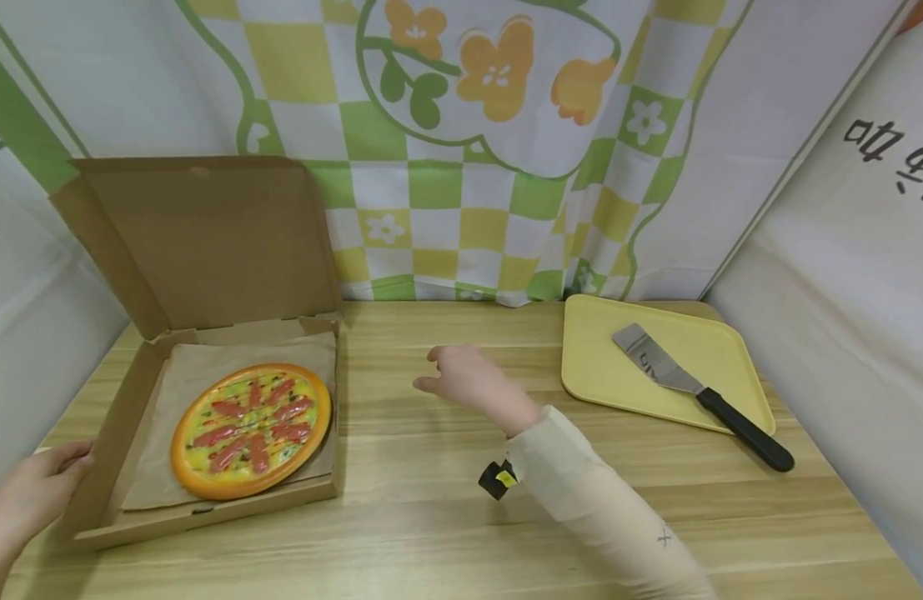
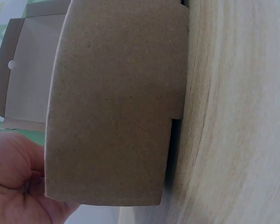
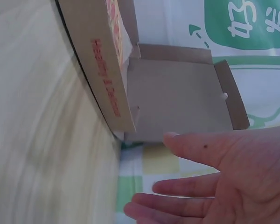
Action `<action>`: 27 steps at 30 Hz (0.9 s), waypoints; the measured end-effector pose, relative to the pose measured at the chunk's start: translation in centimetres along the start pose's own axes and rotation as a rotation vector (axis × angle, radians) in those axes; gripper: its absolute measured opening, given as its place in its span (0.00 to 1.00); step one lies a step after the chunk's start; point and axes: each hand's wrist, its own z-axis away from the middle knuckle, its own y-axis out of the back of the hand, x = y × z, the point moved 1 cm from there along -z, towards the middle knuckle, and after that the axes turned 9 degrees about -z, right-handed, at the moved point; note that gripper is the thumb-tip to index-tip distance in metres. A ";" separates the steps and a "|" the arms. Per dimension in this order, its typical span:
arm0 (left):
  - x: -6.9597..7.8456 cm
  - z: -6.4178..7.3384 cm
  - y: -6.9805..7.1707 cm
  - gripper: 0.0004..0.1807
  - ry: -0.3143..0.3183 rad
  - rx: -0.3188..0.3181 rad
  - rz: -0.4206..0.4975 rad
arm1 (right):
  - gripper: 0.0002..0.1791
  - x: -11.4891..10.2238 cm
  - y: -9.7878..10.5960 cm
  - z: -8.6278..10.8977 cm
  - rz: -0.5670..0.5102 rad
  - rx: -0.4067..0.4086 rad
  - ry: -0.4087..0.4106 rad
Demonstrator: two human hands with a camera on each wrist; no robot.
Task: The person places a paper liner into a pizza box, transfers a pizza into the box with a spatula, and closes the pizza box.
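Observation:
An open cardboard pizza box stands on the left of the table, lid raised at the back. Inside, a toy-like pizza with an orange-brown crust and red strips of topping lies on brown paper. My left hand grips the box's left side wall, its fingertips at the top edge. To the right of the box my right hand hovers over the table, holding nothing; in the right wrist view its thumb and fingers are spread and relaxed.
On the right a yellow tray carries a spatula with a metal blade; its black handle juts over the tray's front rim. A checked curtain hangs behind the wooden table.

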 end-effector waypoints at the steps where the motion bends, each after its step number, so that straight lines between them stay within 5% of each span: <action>1: -0.1 0.0 0.0 0.18 -0.001 0.004 -0.001 | 0.29 -0.3 -0.3 -0.2 -0.003 0.000 0.005; 18: 0.4 0.4 0.1 0.16 0.009 0.038 -0.009 | 0.32 -3.3 -5.4 -2.1 -0.214 -0.030 0.017; 27: 0.6 0.4 0.2 0.18 0.024 -0.017 0.007 | 0.33 -4.1 -7.7 -2.7 -0.381 -0.037 0.005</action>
